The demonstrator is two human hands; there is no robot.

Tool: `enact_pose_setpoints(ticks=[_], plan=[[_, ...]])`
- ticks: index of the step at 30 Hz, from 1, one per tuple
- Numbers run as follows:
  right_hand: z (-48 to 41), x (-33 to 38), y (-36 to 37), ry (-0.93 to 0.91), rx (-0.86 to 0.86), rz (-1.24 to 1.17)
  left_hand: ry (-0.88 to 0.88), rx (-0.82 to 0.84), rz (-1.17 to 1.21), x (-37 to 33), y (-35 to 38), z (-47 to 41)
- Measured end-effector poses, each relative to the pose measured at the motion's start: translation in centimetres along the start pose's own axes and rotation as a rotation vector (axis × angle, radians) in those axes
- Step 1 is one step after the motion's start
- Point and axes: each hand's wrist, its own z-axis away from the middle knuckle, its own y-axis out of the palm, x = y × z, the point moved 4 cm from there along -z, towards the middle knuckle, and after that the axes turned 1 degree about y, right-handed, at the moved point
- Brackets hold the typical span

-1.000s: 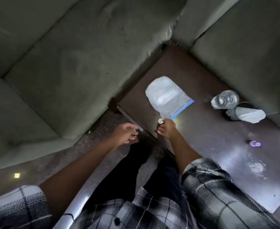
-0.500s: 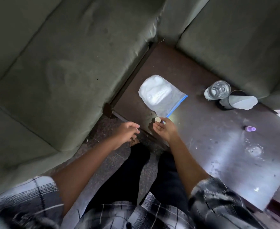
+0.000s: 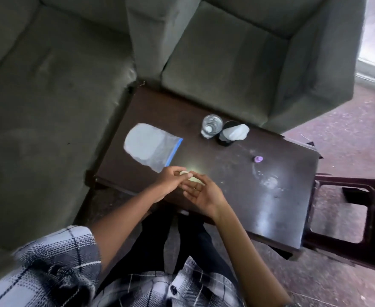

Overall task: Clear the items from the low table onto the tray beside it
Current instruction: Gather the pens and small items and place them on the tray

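Note:
My left hand point(image 3: 170, 180) and my right hand point(image 3: 202, 192) meet over the near edge of the dark low table point(image 3: 237, 196). The left fingertips pinch a small pale round disc point(image 3: 184, 173). My right hand lies palm up just beneath it, fingers apart. Past the hands lies a clear zip bag point(image 3: 149, 146) with a blue seal strip. Further back stand a clear glass point(image 3: 212, 127) and a dark cup point(image 3: 225, 139) with crumpled white paper point(image 3: 235, 132) in it. A tiny purple cap point(image 3: 258, 159) sits toward the right.
A grey sofa point(image 3: 49, 107) borders the table on the left and a grey armchair point(image 3: 237, 74) stands behind it. A dark wooden stool frame point(image 3: 346, 182) is at the table's right end. Whitish smudges point(image 3: 268, 182) mark the tabletop. No tray shows.
My left hand came from the table's corner over to my right hand. The disc the right fingers held is now pinched by the left, and the right hand has turned palm up.

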Motion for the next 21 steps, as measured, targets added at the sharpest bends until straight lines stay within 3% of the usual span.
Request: enact_pose_setpoints(ticks=[9,13,17,21], plan=[[-3.1,11.5,-15.9,-0.208,-0.469,0.105,0.011,0.035,0.001,-5.7,8.8,-1.6],[-6.8,16.8,-20.4,-0.328,-0.728,0.819,0.022,0.036,0.028,-7.1,11.1,-2.8],[-10.2,18.8,-21.0,-0.324,-0.616,1.184,-0.019,0.007,0.034,-6.4,11.8,-3.6],[-13.8,19.0,-21.2,-0.303,-0.520,1.371,-0.087,-0.003,0.029,-4.6,12.1,-3.5]])
